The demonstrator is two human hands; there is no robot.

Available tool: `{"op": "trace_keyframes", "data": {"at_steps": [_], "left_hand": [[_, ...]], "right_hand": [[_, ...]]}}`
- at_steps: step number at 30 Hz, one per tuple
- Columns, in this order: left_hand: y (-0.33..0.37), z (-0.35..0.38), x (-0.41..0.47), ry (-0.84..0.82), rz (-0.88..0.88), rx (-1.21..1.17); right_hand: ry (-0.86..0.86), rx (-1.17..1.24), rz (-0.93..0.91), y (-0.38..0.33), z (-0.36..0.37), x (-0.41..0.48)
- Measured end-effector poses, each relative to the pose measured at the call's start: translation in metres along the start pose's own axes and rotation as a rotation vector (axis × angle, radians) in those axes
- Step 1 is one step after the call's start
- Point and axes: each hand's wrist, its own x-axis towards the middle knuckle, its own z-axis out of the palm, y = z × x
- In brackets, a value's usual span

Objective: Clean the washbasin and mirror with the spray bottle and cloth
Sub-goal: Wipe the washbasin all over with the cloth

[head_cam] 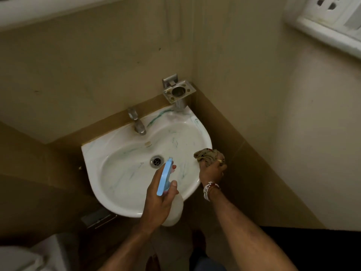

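Observation:
A white washbasin [125,178] hangs in the corner, its bowl streaked with green-blue marks around the drain [156,161]. My left hand [159,196] grips a spray bottle [166,178] with a light blue head and a pale body, its nozzle over the bowl near the drain. My right hand [212,171] holds a crumpled brown cloth [208,155] against the basin's right rim. The mirror is out of view.
A metal tap [137,124] stands at the basin's back edge. A metal holder [178,91] is fixed to the wall at the back right corner. A window frame [332,22] sits at the top right. A white toilet part [21,259] shows at the bottom left.

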Motion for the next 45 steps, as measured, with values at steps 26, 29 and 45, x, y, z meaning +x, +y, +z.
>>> {"op": "trace_keyframes", "data": {"at_steps": [26, 29, 45], "left_hand": [[0.009, 0.024, 0.069, 0.241, -0.194, -0.042], [0.005, 0.023, 0.074, 0.256, -0.189, -0.043], [-0.005, -0.005, 0.061, 0.307, -0.098, 0.010]], "right_hand": [[-0.140, -0.524, -0.448, -0.105, 0.034, 0.136], [-0.146, -0.527, -0.466, -0.115, 0.040, 0.141], [-0.181, -0.424, -0.545, -0.141, 0.064, 0.163]]}}
